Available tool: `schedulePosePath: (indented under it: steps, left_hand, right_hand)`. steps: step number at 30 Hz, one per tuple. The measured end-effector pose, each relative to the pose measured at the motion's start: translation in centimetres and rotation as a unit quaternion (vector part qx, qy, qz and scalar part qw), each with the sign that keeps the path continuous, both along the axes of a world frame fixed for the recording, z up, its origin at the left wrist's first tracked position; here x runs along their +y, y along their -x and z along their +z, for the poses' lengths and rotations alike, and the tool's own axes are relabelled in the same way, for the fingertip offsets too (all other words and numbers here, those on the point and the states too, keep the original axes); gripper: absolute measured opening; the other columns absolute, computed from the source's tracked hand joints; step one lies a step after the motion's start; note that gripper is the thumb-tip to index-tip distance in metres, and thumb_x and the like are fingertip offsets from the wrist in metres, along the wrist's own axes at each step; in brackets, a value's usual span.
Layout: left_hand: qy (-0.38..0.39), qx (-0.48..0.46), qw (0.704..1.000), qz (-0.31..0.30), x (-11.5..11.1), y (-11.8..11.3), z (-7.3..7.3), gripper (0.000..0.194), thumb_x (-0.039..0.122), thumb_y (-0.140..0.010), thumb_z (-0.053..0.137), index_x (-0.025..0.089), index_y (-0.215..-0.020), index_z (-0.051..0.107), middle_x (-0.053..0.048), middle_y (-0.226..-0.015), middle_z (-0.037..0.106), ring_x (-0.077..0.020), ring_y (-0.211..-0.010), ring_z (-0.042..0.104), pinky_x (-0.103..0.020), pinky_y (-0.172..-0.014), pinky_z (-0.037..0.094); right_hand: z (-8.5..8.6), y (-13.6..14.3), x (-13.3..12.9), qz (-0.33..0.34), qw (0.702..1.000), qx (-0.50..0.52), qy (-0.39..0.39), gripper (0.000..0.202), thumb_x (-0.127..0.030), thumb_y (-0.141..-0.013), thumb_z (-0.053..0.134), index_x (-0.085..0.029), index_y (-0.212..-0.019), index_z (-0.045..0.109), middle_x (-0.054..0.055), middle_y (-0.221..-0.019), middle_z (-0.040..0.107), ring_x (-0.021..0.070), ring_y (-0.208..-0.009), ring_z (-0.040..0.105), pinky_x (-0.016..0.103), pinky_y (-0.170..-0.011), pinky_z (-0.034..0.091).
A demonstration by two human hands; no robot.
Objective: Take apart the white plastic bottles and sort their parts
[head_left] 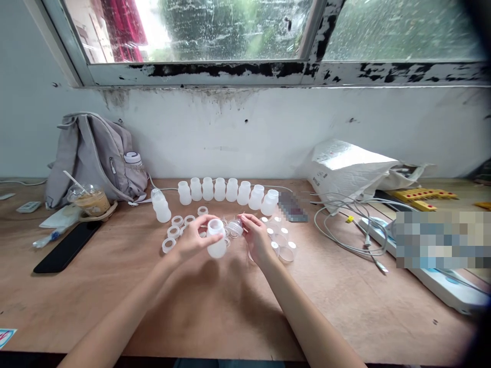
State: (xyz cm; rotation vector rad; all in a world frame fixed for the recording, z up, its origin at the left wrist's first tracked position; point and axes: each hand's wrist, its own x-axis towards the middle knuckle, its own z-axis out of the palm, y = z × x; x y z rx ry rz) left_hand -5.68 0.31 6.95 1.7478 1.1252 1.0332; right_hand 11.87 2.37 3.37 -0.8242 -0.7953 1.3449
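My left hand (197,236) is wrapped round a frosted white bottle (217,249) with an open mouth, held upright above the table. Just right of its mouth, my right hand (255,234) pinches a small clear nipple-like piece (235,228), tilted and apart from the bottle. White rings (173,232) lie left of my left hand. Clear caps (287,253) with white round tops are grouped beside my right hand. Behind them, a row of frosted bottles (220,189) stands near the wall, and one more bottle (161,206) stands off to the left, with something in its mouth.
At the left are a grey backpack (95,153), an iced drink cup (90,200) and a black phone (67,247). On the right lie a silvery bag (341,171), coiled cables (345,245) and a white power strip (441,289). A window is above the wall.
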Motion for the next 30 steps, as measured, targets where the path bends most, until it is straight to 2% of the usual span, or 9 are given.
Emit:
schedulePosePath:
  steps: [2,6,8,10,14,16,23,30]
  left_hand:
    - [-0.039,0.062,0.996,0.046,1.0,1.3,2.1,0.043,0.039,-0.068,0.062,0.02,-0.106,0.055,-0.005,-0.097,0.061,-0.0186,-0.086,0.057,-0.029,-0.075,0.044]
    - [-0.095,0.197,0.97,0.11,4.0,4.3,6.0,0.042,0.045,-0.068,0.058,0.017,-0.1,0.057,-0.006,-0.1,0.061,-0.0185,-0.083,0.058,-0.028,-0.072,0.045]
    - [-0.107,0.275,0.946,0.135,5.9,5.9,7.3,0.044,0.047,-0.067,0.058,0.017,-0.098,0.058,-0.005,-0.095,0.062,-0.0191,-0.08,0.058,-0.028,-0.071,0.044]
    - [-0.107,0.352,0.915,0.162,8.0,7.3,7.8,0.045,0.05,-0.068,0.054,0.018,-0.099,0.057,-0.005,-0.09,0.063,-0.0202,-0.08,0.058,-0.029,-0.07,0.043]
    - [-0.066,0.5,0.844,0.182,11.3,9.1,7.4,0.045,0.048,-0.071,0.049,0.019,-0.104,0.054,-0.007,-0.1,0.062,-0.0234,-0.094,0.057,-0.029,-0.077,0.043]
    - [-0.04,0.544,0.819,0.177,12.3,9.4,6.9,0.044,0.047,-0.07,0.049,0.02,-0.104,0.053,-0.008,-0.103,0.061,-0.024,-0.097,0.056,-0.029,-0.077,0.043]
    - [-0.002,0.598,0.784,0.168,13.5,9.2,5.8,0.045,0.04,-0.067,0.054,0.019,-0.106,0.052,-0.012,-0.107,0.06,-0.0299,-0.097,0.057,-0.035,-0.076,0.044]
    - [0.026,0.624,0.765,0.158,14.4,9.4,4.9,0.041,0.033,-0.067,0.056,0.019,-0.106,0.053,-0.011,-0.114,0.057,-0.0272,-0.101,0.055,-0.032,-0.079,0.044]
  right_hand:
    - [0.0,0.0,0.0,0.002,1.0,0.002,0.0,0.011,-0.029,-0.064,0.068,-0.02,-0.069,0.065,-0.001,-0.069,0.054,0.0106,-0.062,0.046,0.023,-0.054,0.036]
    - [0.1,0.0,-0.1,0.007,1.0,-0.003,-0.002,0.012,-0.03,-0.063,0.068,-0.02,-0.069,0.065,-0.001,-0.068,0.055,0.0106,-0.061,0.046,0.022,-0.053,0.035]
    - [0.1,0.1,-0.2,0.005,1.0,-0.006,-0.002,0.013,-0.031,-0.062,0.069,-0.02,-0.069,0.065,-0.001,-0.068,0.056,0.011,-0.06,0.046,0.023,-0.053,0.035]
    - [0.0,0.1,-0.1,0.005,1.0,-0.009,-0.001,0.015,-0.032,-0.062,0.069,-0.019,-0.069,0.065,0.0,-0.069,0.056,0.0112,-0.06,0.047,0.023,-0.053,0.036]
    - [-0.4,0.3,-0.1,0.008,1.0,-0.018,0.0,0.015,-0.032,-0.064,0.067,-0.018,-0.07,0.065,0.0,-0.07,0.055,0.0109,-0.062,0.047,0.022,-0.055,0.037]
    - [-0.5,0.4,-0.1,0.01,1.0,-0.028,-0.002,0.015,-0.031,-0.064,0.067,-0.018,-0.07,0.065,0.0,-0.07,0.055,0.0108,-0.062,0.047,0.022,-0.055,0.037]
    - [-0.5,0.6,-0.2,0.02,0.998,-0.051,-0.019,0.015,-0.032,-0.066,0.065,-0.017,-0.071,0.065,0.0,-0.069,0.054,0.0101,-0.061,0.045,0.021,-0.053,0.036]
    - [-0.4,0.6,-0.2,0.026,0.998,-0.057,-0.015,0.015,-0.031,-0.066,0.065,-0.017,-0.07,0.064,-0.001,-0.066,0.053,0.0095,-0.06,0.044,0.021,-0.052,0.036]
